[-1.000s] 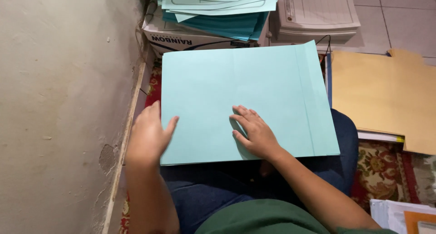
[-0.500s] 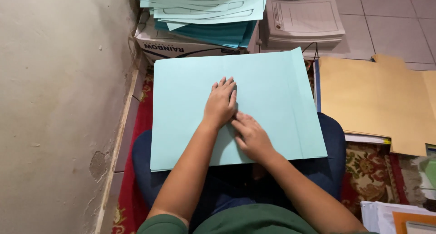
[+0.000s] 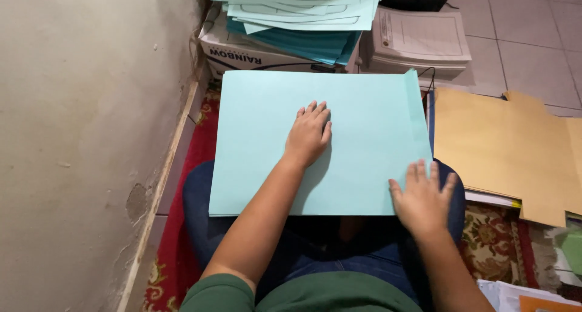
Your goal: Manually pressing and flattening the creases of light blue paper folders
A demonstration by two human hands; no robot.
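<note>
- You are resting a large light-blue card folder point(image 3: 357, 142) across your lap, its smooth matte face up and one narrow flap folded along the right edge.
- Your left hand point(image 3: 309, 133) is lying flat on the middle of the folder, fingers point(image 3: 315, 112) straight and close together, pressing down and gripping nothing.
- Your right hand point(image 3: 422, 200) is sitting at the folder's lower right corner, fingers spread and released, the tips overlapping the card's edge.
- Beyond the folder a cardboard box point(image 3: 242, 54) is carrying a loose stack of blue sheets point(image 3: 303, 9), paler ones with printed outlines lying over darker teal ones.
- Beside the box a bundle of white printed papers point(image 3: 421, 42) is lying on the tiled floor point(image 3: 533, 39).
- To your right flat tan card cut-outs point(image 3: 503, 148) with notched edges are lying stacked.
- A rough, stained plaster wall point(image 3: 79, 136) is running along your left, and a red patterned rug point(image 3: 188, 166) is showing beneath your jeans.
</note>
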